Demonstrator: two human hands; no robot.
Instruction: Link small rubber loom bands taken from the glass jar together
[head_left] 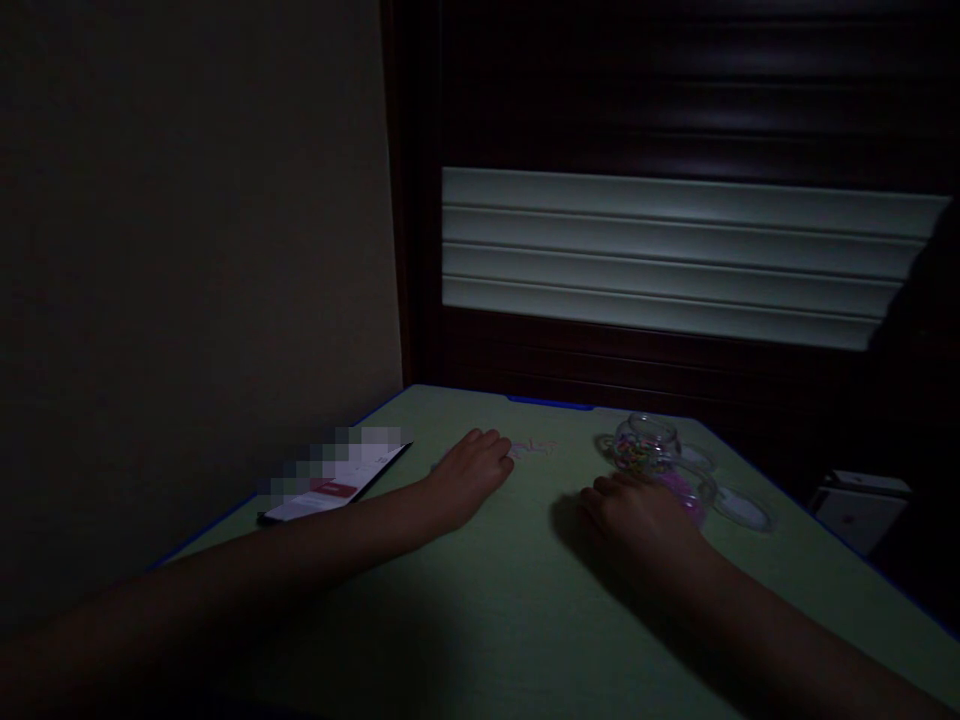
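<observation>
My left hand (472,475) rests low over the green tabletop (495,620), its fingers curled down and together. Just past its fingertips lie small, thin, pale pinkish pieces (534,449), too dim to name. My right hand (637,515) is over the table at the right, fingers bent inward; anything inside them is hidden. Right behind it stands a clear round jar with multicoloured small pieces (645,450). A second clear jar with pink pieces (684,492) sits beside that hand, partly covered by it.
Two clear round lids (746,508) (696,457) lie by the jars. A tablet or phone with a lit screen (337,485) lies at the left edge. Beyond the right edge is a white box (862,510). A wall (202,220) and dark slatted panel (675,120) bound the table.
</observation>
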